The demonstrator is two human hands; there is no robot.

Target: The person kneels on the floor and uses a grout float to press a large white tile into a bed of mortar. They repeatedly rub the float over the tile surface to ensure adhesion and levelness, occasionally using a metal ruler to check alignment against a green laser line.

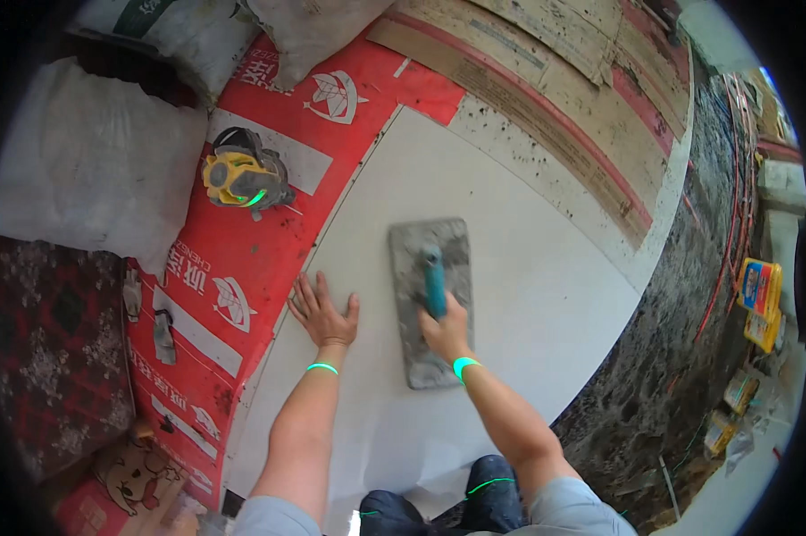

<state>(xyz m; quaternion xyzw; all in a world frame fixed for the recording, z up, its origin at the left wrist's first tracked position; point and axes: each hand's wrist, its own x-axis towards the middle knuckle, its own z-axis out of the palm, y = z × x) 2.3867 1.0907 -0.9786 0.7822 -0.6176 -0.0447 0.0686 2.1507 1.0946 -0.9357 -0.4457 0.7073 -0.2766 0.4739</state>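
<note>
The grey trowel (pixel 430 302) lies flat on the big white tile (pixel 528 295), its long axis running nearly straight away from the person, tipped a little to the left at the far end. Its teal handle (pixel 434 281) runs along that same axis down the middle of the blade. The right hand (pixel 446 330) sits at the near end of the handle with its fingers wrapped tight around it, so the trowel stretches forward from the grip, away from the body. Just left of the trowel, apart from it, the left hand (pixel 322 314) rests palm down on the tile with its fingers spread and flat, holding nothing; it is close to the tile's left edge. Further left of the trowel, beyond that edge, lies red printed cardboard (pixel 242 268), and on it, up and away from the trowel, a yellow tool (pixel 242 179). To the right of the trowel the tile ends against dark rough ground (pixel 689 313).
</note>
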